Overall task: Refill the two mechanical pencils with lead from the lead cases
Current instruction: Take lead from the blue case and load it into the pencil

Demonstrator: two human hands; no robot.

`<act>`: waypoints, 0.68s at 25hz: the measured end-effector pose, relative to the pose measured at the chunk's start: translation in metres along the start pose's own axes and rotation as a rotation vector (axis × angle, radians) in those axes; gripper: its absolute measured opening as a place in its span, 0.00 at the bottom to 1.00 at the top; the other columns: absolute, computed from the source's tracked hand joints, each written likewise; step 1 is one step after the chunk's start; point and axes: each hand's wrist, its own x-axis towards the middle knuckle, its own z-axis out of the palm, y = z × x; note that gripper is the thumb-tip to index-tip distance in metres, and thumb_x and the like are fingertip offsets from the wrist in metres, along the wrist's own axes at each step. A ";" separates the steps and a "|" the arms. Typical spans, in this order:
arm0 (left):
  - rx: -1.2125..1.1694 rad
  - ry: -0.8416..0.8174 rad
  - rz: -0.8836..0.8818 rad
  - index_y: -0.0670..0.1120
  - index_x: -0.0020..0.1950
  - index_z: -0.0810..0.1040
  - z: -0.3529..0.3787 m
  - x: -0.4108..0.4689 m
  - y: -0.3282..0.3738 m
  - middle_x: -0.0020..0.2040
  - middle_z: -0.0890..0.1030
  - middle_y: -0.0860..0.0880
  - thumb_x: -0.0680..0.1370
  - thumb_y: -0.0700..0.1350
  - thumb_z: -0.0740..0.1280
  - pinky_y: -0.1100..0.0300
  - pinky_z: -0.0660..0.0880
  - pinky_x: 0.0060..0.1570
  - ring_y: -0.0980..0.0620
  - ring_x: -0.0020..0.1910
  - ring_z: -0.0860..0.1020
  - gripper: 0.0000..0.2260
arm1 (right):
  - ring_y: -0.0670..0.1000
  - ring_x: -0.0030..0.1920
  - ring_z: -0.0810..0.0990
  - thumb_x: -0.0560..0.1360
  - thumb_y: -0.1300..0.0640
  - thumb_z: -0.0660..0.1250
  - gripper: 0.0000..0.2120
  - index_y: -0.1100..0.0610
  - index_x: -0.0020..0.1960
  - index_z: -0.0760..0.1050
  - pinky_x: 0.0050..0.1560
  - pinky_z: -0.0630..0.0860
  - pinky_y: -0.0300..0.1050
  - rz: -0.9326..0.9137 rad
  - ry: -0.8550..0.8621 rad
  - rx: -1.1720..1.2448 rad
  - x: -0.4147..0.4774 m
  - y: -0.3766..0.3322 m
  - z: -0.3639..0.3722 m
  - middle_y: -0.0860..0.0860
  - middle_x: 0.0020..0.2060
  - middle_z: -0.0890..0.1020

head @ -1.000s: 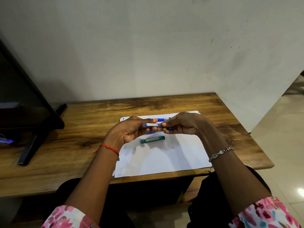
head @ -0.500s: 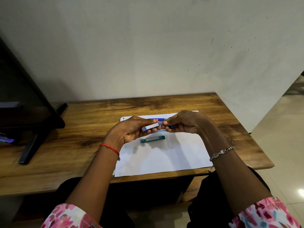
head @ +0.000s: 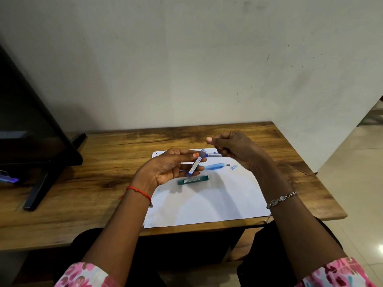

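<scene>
My left hand (head: 165, 169) grips a slim blue-and-white lead case (head: 195, 164), tilted with its open top up and to the right. My right hand (head: 234, 151) is raised just above that top, thumb and finger pinched on a thin lead (head: 205, 146) coming out of the case. A green lead case (head: 192, 180) lies on the white paper (head: 207, 201) below my left hand. A blue mechanical pencil (head: 214, 166) lies on the paper, with a small dark piece (head: 227, 165) and a clear blue cap (head: 233, 167) to its right. A second pencil (head: 213, 155) lies behind, partly hidden by my hands.
The paper lies on a wooden table (head: 103, 172) set against a white wall. A dark monitor (head: 31, 121) on a stand (head: 41, 189) takes up the table's left end. Tiled floor (head: 356, 172) shows beyond the table's right edge.
My hands have come apart. The right hand rose up and to the right, drawing a lead out of the case, and the left hand tilted the case more upright.
</scene>
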 end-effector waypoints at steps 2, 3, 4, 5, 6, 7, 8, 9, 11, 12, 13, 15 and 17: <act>0.021 -0.007 0.012 0.47 0.47 0.82 0.000 0.001 0.000 0.40 0.85 0.52 0.77 0.40 0.62 0.60 0.80 0.44 0.54 0.37 0.83 0.08 | 0.45 0.25 0.66 0.70 0.54 0.72 0.12 0.56 0.30 0.76 0.29 0.66 0.34 -0.067 0.047 -0.034 0.000 -0.002 0.000 0.46 0.22 0.70; 0.030 -0.011 0.018 0.47 0.46 0.82 0.000 0.002 -0.001 0.40 0.85 0.53 0.77 0.40 0.62 0.60 0.79 0.45 0.55 0.37 0.83 0.09 | 0.45 0.25 0.66 0.70 0.54 0.72 0.13 0.55 0.29 0.75 0.28 0.65 0.34 -0.091 0.070 -0.035 0.000 -0.003 0.001 0.47 0.22 0.70; 0.035 -0.016 0.023 0.48 0.46 0.82 -0.001 0.002 -0.001 0.40 0.85 0.53 0.77 0.41 0.62 0.61 0.79 0.45 0.55 0.38 0.83 0.09 | 0.46 0.26 0.66 0.70 0.54 0.72 0.14 0.56 0.29 0.74 0.28 0.65 0.35 -0.113 0.090 -0.027 0.000 -0.003 0.001 0.47 0.23 0.70; 0.037 -0.021 0.029 0.48 0.46 0.82 -0.001 0.003 -0.001 0.40 0.85 0.53 0.77 0.41 0.62 0.62 0.79 0.44 0.55 0.38 0.83 0.09 | 0.46 0.26 0.65 0.70 0.54 0.72 0.13 0.57 0.30 0.74 0.28 0.65 0.35 -0.138 0.106 -0.020 0.000 -0.004 0.001 0.48 0.23 0.70; 0.036 -0.026 0.033 0.48 0.46 0.82 -0.001 0.003 -0.001 0.40 0.85 0.54 0.77 0.40 0.62 0.62 0.80 0.43 0.55 0.38 0.83 0.09 | 0.46 0.26 0.65 0.70 0.54 0.72 0.13 0.57 0.30 0.74 0.28 0.65 0.35 -0.166 0.116 -0.025 0.000 -0.004 0.000 0.48 0.23 0.69; 0.033 -0.029 0.036 0.48 0.46 0.82 -0.001 0.003 -0.002 0.40 0.85 0.54 0.77 0.40 0.62 0.62 0.80 0.42 0.55 0.38 0.83 0.09 | 0.46 0.25 0.65 0.70 0.54 0.72 0.13 0.57 0.30 0.75 0.27 0.65 0.34 -0.190 0.118 -0.037 -0.001 -0.005 0.000 0.48 0.23 0.69; 0.032 -0.031 0.038 0.48 0.46 0.82 -0.002 0.003 -0.002 0.40 0.85 0.54 0.76 0.40 0.63 0.62 0.80 0.42 0.55 0.38 0.83 0.09 | 0.46 0.25 0.65 0.70 0.55 0.72 0.11 0.57 0.31 0.76 0.27 0.64 0.34 -0.208 0.112 -0.045 -0.001 -0.005 -0.001 0.48 0.23 0.69; 0.032 -0.032 0.039 0.48 0.46 0.82 -0.002 0.004 -0.002 0.40 0.85 0.54 0.76 0.40 0.63 0.63 0.81 0.41 0.55 0.38 0.83 0.09 | 0.46 0.26 0.64 0.70 0.56 0.72 0.09 0.57 0.33 0.78 0.27 0.64 0.33 -0.218 0.103 -0.047 -0.002 -0.005 -0.001 0.48 0.23 0.70; 0.030 -0.033 0.041 0.48 0.45 0.82 -0.002 0.004 -0.002 0.40 0.85 0.53 0.76 0.40 0.63 0.63 0.80 0.39 0.55 0.38 0.83 0.08 | 0.45 0.26 0.65 0.69 0.56 0.73 0.06 0.57 0.36 0.81 0.27 0.64 0.33 -0.224 0.099 -0.056 -0.003 -0.005 -0.002 0.47 0.23 0.71; 0.026 -0.033 0.042 0.48 0.46 0.82 -0.002 0.004 -0.002 0.40 0.85 0.54 0.76 0.40 0.63 0.63 0.80 0.38 0.55 0.38 0.83 0.08 | 0.44 0.26 0.66 0.69 0.56 0.73 0.05 0.57 0.37 0.81 0.27 0.65 0.33 -0.226 0.104 -0.066 -0.003 -0.006 -0.002 0.46 0.22 0.72; 0.023 -0.034 0.044 0.47 0.46 0.82 -0.002 0.004 -0.002 0.40 0.85 0.54 0.76 0.40 0.63 0.63 0.80 0.38 0.55 0.38 0.83 0.08 | 0.43 0.25 0.66 0.69 0.57 0.73 0.05 0.57 0.37 0.81 0.27 0.65 0.32 -0.229 0.111 -0.078 -0.004 -0.006 -0.001 0.45 0.21 0.73; 0.020 -0.034 0.047 0.47 0.47 0.82 -0.002 0.005 -0.002 0.40 0.85 0.54 0.76 0.39 0.63 0.63 0.80 0.39 0.55 0.37 0.83 0.08 | 0.41 0.24 0.68 0.70 0.57 0.72 0.05 0.59 0.39 0.81 0.27 0.65 0.30 -0.246 0.128 -0.103 -0.005 -0.007 0.000 0.43 0.20 0.74; 0.023 -0.034 0.048 0.47 0.47 0.82 -0.002 0.006 -0.002 0.40 0.85 0.54 0.76 0.39 0.63 0.63 0.80 0.39 0.55 0.37 0.83 0.08 | 0.39 0.24 0.70 0.70 0.58 0.72 0.04 0.59 0.40 0.81 0.27 0.65 0.28 -0.269 0.139 -0.121 -0.006 -0.009 0.000 0.42 0.20 0.75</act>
